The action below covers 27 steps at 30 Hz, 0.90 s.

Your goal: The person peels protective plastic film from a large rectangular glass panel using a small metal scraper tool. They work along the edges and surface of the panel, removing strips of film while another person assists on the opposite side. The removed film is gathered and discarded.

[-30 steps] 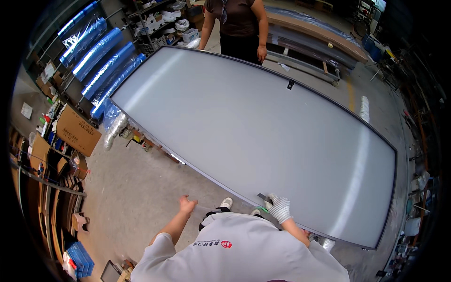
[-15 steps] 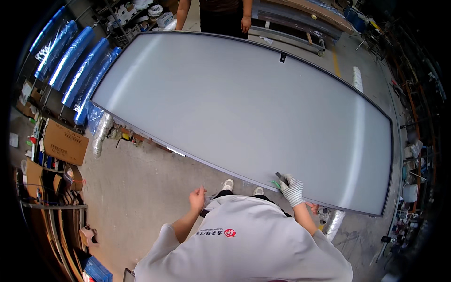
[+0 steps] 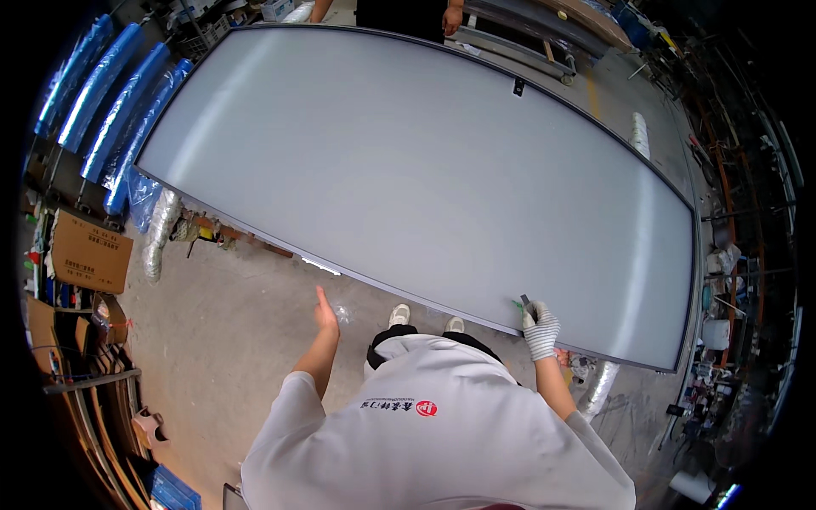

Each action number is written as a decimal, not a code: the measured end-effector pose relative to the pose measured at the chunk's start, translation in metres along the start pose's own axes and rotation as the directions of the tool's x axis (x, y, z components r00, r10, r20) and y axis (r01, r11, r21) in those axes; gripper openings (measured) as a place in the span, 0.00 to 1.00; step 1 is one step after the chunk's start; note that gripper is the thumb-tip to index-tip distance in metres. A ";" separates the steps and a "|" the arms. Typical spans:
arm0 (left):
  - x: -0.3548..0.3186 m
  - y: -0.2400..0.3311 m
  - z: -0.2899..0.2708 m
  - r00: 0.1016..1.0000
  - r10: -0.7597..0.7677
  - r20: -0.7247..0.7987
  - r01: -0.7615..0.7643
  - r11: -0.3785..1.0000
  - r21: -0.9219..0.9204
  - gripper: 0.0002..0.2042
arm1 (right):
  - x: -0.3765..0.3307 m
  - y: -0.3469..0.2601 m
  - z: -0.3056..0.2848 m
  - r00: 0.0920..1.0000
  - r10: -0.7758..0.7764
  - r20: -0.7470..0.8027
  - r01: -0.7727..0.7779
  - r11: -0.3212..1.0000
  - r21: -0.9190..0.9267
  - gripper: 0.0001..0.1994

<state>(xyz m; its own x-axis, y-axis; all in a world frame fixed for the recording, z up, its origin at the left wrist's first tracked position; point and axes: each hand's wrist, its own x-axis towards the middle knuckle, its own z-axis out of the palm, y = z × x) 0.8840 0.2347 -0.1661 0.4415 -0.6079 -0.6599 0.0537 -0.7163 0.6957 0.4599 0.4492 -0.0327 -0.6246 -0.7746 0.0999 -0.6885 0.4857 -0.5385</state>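
- Head view: the broad grey panel lies flat across silver-wrapped supports, in front of the person; it looks stiff, probably heavy, its smooth face likely slippery and easily scratched, so best gripped by the dark frame at both ends.
- The gloved right hand is closed around a small dark flat tool at the near edge; it seems light and rigid, best pinched at its rear.
- The bare left hand is empty, fingers extended, apart from the panel.
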 end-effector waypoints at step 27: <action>0.078 -0.043 0.036 0.971 -0.016 0.239 -0.167 0.669 0.724 0.37 | 0.000 -0.012 -0.004 0.990 0.132 0.047 -0.122 0.975 -0.184 0.10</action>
<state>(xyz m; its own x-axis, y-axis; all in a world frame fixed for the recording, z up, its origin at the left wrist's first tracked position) 0.8841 0.2056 -0.2576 0.2139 -0.6605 -0.7197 -0.6868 -0.6256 0.3700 0.4663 0.4448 -0.0226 -0.6924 -0.7215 -0.0113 -0.6632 0.6425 -0.3838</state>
